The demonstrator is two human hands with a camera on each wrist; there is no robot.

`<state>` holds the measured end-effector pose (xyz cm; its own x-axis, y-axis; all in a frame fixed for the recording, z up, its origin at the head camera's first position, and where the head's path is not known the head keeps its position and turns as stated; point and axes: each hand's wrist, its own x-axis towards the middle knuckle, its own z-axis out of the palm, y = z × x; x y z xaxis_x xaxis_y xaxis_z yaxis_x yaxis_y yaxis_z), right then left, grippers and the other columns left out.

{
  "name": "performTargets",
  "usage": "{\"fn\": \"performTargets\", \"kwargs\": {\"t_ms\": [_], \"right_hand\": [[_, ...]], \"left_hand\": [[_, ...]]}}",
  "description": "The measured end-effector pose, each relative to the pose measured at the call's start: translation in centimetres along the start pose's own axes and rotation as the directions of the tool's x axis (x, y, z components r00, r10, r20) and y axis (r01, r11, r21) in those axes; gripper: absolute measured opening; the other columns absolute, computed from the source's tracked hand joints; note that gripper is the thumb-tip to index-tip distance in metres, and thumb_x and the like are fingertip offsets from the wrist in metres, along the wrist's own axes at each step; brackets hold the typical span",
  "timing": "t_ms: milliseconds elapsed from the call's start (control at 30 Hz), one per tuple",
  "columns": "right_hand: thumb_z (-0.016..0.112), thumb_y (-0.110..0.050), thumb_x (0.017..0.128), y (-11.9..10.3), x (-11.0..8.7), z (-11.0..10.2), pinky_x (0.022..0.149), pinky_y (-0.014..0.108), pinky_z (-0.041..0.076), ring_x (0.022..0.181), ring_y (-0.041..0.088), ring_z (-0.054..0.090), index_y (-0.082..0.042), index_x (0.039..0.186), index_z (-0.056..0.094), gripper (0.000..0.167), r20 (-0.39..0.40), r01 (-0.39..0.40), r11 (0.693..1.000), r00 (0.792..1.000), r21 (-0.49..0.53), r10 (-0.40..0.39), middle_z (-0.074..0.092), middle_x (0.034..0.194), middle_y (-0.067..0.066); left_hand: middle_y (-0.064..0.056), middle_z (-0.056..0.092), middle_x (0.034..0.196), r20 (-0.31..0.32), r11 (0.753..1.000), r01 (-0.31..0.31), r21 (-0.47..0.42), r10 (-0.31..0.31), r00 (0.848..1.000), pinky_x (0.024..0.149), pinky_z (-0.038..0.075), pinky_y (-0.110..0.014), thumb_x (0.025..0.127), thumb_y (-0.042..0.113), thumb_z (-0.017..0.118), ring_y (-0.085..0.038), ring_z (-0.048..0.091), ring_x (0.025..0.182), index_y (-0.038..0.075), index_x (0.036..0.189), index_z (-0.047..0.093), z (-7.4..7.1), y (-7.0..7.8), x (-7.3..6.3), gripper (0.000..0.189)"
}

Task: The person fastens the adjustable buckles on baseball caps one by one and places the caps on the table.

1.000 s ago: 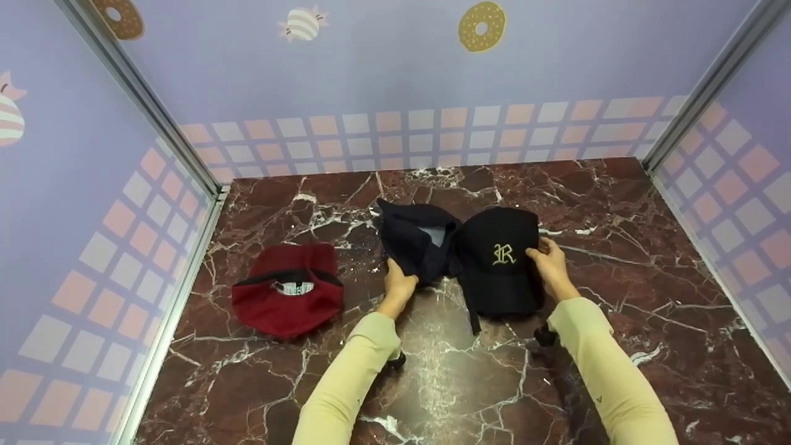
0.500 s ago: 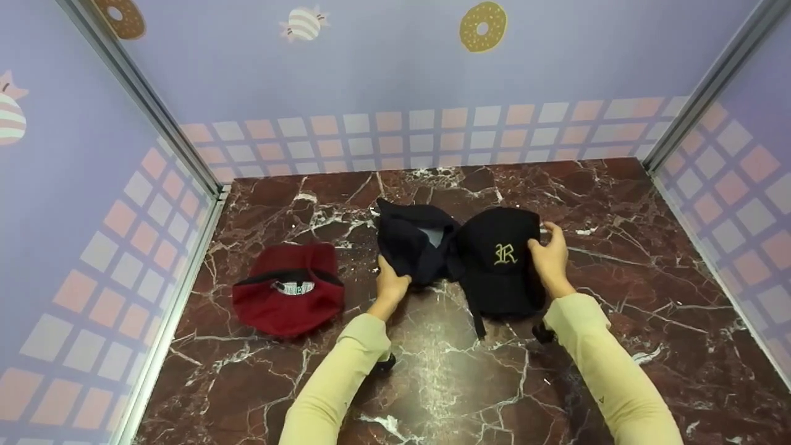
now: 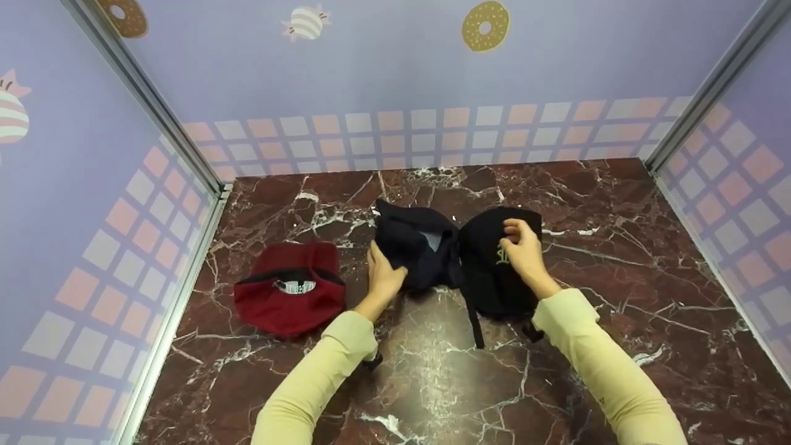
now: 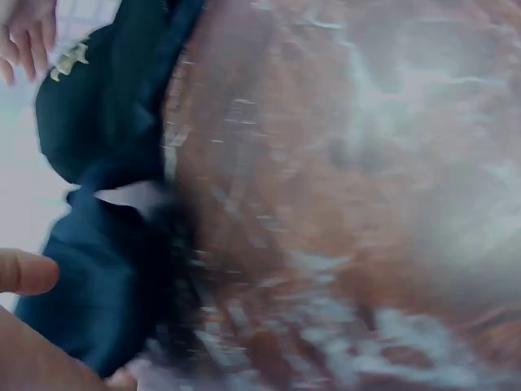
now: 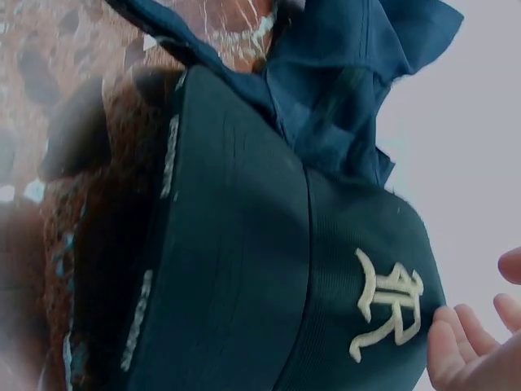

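In the head view, a crumpled navy cloth hat (image 3: 415, 247) lies mid-surface, a pale patch showing in its opening. My left hand (image 3: 384, 281) rests at its lower left edge, thumb over the cloth; some fingers are hidden. Beside that hat lies a black cap (image 3: 494, 287) with a gold letter R, brim toward me. My right hand (image 3: 525, 256) is over its crown, fingers loosely bent and holding nothing, partly covering the letter. The right wrist view shows fingertips (image 5: 460, 346) close to the crown; whether they touch it I cannot tell.
A red hat (image 3: 290, 309) with a dark band and white label lies at the left. From between the two dark hats a thin dark strap (image 3: 474, 324) trails toward me. Purple patterned walls (image 3: 395, 80) enclose the dark red marbled surface (image 3: 432, 383) at back and sides.
My right hand has left the black cap's right edge and moved left over its crown. The left hand has slid left along the navy hat, which has shifted slightly; the strap trails a little farther.
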<state>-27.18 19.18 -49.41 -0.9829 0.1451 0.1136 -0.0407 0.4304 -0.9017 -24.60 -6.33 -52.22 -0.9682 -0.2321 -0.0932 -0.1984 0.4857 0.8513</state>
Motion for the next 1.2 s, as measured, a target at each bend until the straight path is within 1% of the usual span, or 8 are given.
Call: {"fn": "performTargets", "kwargs": {"t_ms": [167,300,367,467,600,700,933,1200], "right_hand": [[0.047,0.010,0.073,-0.2,-0.1,1.2,0.087,0.042,0.041,0.101,0.036,0.051,0.004,0.115,0.049,0.042,0.139,0.094,0.995,0.986,-0.036,-0.088,0.052,0.114,0.025],[0.047,0.014,0.069,0.0,-0.5,2.4,0.092,0.045,0.038,0.106,0.037,0.049,0.004,0.116,0.050,0.048,0.259,0.285,0.947,0.936,-0.152,-0.240,0.052,0.115,0.024],[0.047,0.015,0.067,0.2,-0.8,2.9,0.096,0.046,0.035,0.111,0.037,0.046,0.003,0.117,0.050,0.051,0.340,0.403,0.887,0.886,-0.226,-0.316,0.051,0.119,0.024],[0.047,0.016,0.064,0.7,-1.2,3.5,0.100,0.048,0.030,0.119,0.039,0.039,0.001,0.121,0.048,0.059,0.478,0.550,0.768,0.798,-0.327,-0.367,0.046,0.125,0.025],[0.052,0.013,0.061,1.3,-1.8,4.0,0.096,0.053,0.032,0.123,0.042,0.033,-0.006,0.126,0.046,0.068,0.624,0.660,0.612,0.712,-0.435,-0.324,0.039,0.132,0.025],[0.057,0.010,0.060,1.5,-2.2,4.2,0.093,0.056,0.033,0.126,0.040,0.029,-0.008,0.128,0.045,0.071,0.696,0.704,0.539,0.665,-0.462,-0.271,0.036,0.135,0.022],[0.062,0.004,0.060,2.5,-3.2,4.5,0.094,0.055,0.032,0.128,0.037,0.029,-0.008,0.127,0.047,0.070,0.771,0.747,0.483,0.603,-0.457,-0.204,0.036,0.136,0.021],[0.059,-0.007,0.074,3.6,-3.8,5.3,0.093,0.052,0.035,0.125,0.035,0.035,-0.007,0.122,0.051,0.049,0.741,0.769,0.438,0.610,-0.466,-0.282,0.042,0.132,0.021]], "left_hand": [[-0.024,0.008,0.144,-0.061,0.990,-0.138,0.019,0.139,0.988,0.108,0.014,-0.045,0.071,0.005,0.061,-0.038,0.011,0.133,0.001,0.139,0.013,-0.8,2.4,0.7,0.083],[-0.020,0.014,0.145,-0.002,0.960,-0.239,0.145,0.241,0.970,0.106,0.016,-0.048,0.072,0.008,0.058,-0.036,0.013,0.133,0.003,0.138,0.021,-1.5,3.4,1.8,0.076],[-0.017,0.017,0.145,0.047,0.924,-0.284,0.257,0.282,0.958,0.105,0.018,-0.050,0.073,0.010,0.057,-0.033,0.014,0.133,0.006,0.137,0.025,-1.8,3.5,2.4,0.071],[-0.013,0.022,0.145,0.118,0.840,-0.355,0.410,0.337,0.934,0.104,0.019,-0.050,0.075,0.014,0.056,-0.030,0.015,0.134,0.008,0.135,0.032,-2.2,3.5,2.9,0.065],[-0.012,0.033,0.140,0.197,0.722,-0.438,0.535,0.398,0.896,0.104,0.020,-0.047,0.077,0.017,0.056,-0.030,0.019,0.133,0.005,0.133,0.037,-2.4,3.3,3.3,0.060],[-0.012,0.036,0.138,0.237,0.681,-0.452,0.576,0.390,0.890,0.105,0.020,-0.046,0.079,0.018,0.056,-0.031,0.018,0.133,0.004,0.131,0.038,-2.5,2.9,3.4,0.057],[-0.012,0.031,0.141,0.260,0.685,-0.410,0.603,0.318,0.912,0.106,0.018,-0.047,0.081,0.019,0.056,-0.032,0.014,0.134,0.006,0.132,0.037,-2.8,1.8,3.5,0.056],[-0.015,0.039,0.133,0.205,0.700,-0.371,0.610,0.314,0.927,0.104,0.022,-0.047,0.079,0.015,0.056,-0.035,0.020,0.131,0.003,0.128,0.041,-3.1,0.6,3.9,0.053]]}}
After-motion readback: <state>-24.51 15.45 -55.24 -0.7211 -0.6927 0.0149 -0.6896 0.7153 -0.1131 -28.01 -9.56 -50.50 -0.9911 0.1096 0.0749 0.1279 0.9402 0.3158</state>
